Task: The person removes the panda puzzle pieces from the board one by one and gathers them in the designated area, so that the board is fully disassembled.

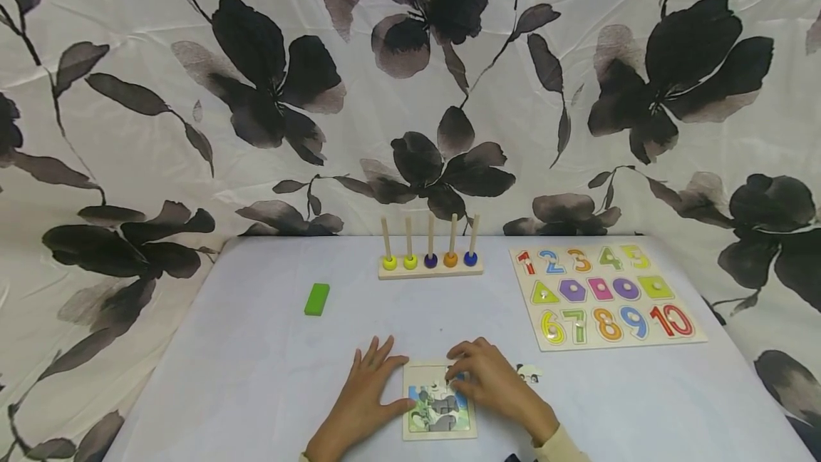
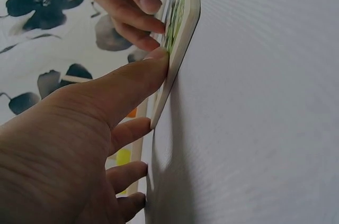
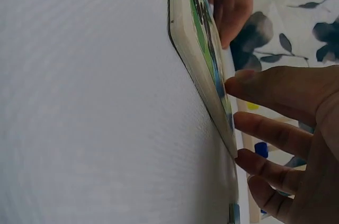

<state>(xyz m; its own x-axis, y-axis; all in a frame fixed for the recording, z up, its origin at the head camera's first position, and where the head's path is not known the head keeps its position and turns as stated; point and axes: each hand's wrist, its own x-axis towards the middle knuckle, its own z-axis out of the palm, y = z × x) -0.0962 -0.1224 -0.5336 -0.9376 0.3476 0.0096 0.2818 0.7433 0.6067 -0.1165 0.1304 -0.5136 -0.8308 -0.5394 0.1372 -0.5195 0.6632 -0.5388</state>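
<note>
A small wooden jigsaw puzzle with a panda picture lies in its pale tray near the front of the table. My left hand spreads beside it, thumb on the tray's left edge and index finger at the upper left corner. Over the upper right part, my right hand bends its fingers and pinches a puzzle piece low against the picture. Its thumb meets the puzzle surface in the right wrist view. A loose panda piece lies just right of that hand.
A green block lies at the left. Behind stands a peg stand with coloured beads on its pegs. A number and shape board occupies the right side. Floral cloth hangs behind the white table.
</note>
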